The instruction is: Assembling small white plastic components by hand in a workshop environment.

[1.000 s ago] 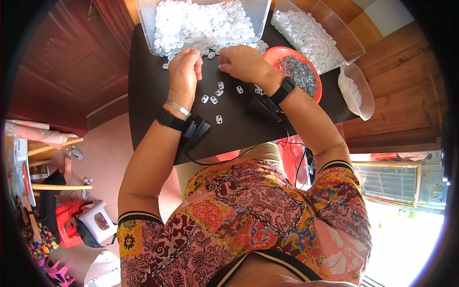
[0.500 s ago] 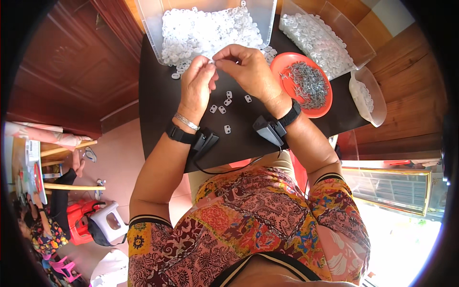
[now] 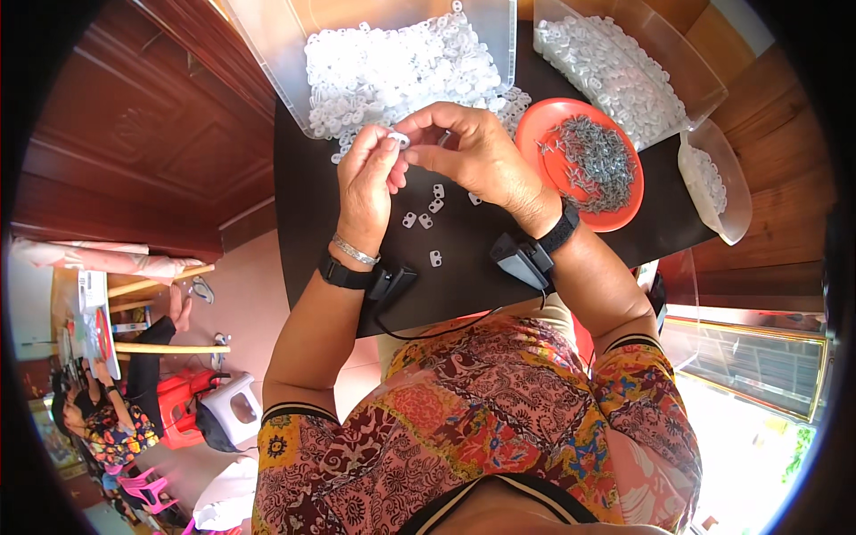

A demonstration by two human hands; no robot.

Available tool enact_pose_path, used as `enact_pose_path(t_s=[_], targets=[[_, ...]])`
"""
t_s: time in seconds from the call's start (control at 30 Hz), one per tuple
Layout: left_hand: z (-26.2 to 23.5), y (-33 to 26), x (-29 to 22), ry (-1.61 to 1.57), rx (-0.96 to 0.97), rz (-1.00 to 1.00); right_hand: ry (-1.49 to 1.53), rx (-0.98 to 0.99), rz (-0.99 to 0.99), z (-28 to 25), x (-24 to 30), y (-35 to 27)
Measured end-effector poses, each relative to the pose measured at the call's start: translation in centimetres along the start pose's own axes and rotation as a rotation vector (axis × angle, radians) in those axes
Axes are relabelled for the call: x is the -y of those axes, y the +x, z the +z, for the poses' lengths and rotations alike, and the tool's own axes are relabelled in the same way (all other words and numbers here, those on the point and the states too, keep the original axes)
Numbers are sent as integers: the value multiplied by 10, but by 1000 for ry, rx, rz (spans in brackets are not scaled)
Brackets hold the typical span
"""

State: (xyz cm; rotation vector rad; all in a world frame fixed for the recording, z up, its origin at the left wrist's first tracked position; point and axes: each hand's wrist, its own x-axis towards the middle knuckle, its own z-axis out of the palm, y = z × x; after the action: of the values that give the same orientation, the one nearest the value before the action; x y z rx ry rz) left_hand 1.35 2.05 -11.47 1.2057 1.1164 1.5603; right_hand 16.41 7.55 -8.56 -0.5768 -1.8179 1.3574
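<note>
My left hand [image 3: 367,176] pinches a small white plastic clip [image 3: 400,140] between thumb and fingertips, just in front of the clear bin. My right hand [image 3: 468,153] is curled beside it, thumb and forefinger reaching toward the clip. A small grey metal nail [image 3: 444,136] shows among the curled fingers of that hand. Below the hands, several loose white clips [image 3: 426,220] with dark holes lie on the dark table [image 3: 357,303]. To the right of my right hand, an orange-red plate [image 3: 555,169] holds a heap of small metal nails [image 3: 606,160].
A clear plastic bin [image 3: 283,89] full of white clips stands at the back, with some spilled beside it. Another clear tub [image 3: 704,89] of white pieces and a scoop-shaped container [image 3: 691,205] are at the right. On the left, another person [image 3: 116,419] sits near stools.
The whole view has shifted slightly. My right-hand fingers have spread a little from the left fingertips, so the white clip and the nail show more plainly.
</note>
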Motion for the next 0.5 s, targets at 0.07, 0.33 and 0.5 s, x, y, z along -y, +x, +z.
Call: enact_pose_path(t_s=[0.07, 0.33, 0.5], targets=[[1, 1, 0, 70, 9, -37, -239, -36, -20, 1, 0, -1], [-2, 6, 4, -40, -131, -84, -705, -78, -87, -10, -19, 1], [-4, 7, 3, -49, -138, -111, -1014, 42, -44, -10, -23, -4]])
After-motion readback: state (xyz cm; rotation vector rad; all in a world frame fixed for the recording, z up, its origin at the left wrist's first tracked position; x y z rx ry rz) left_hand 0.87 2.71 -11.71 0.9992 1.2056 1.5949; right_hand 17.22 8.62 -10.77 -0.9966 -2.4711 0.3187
